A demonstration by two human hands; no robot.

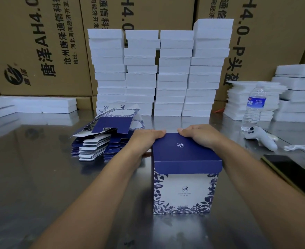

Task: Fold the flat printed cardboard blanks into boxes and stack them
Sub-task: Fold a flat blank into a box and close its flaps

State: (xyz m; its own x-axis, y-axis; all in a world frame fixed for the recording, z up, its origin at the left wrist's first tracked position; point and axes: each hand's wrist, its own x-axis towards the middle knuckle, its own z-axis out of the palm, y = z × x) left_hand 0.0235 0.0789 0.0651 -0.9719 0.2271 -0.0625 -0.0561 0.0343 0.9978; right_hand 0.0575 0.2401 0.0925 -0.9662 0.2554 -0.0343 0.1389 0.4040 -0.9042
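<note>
Folded box (184, 187) stands upright mid-surface (40, 186), blue lid down, white sides with blue floral print. Left grip (148, 139) clasps the far left corner, fingers curled over the lid's back edge, thumb on the left wall. Right grip (196, 135) is on the far right lid edge, fingers bent over it. Pile of flat blanks (101, 141) lies just left behind the box. White foam stacks (157, 78), water bottle (253, 108), controller (261, 139), phone (290, 171) and brown cartons (40, 42) are around.
</note>
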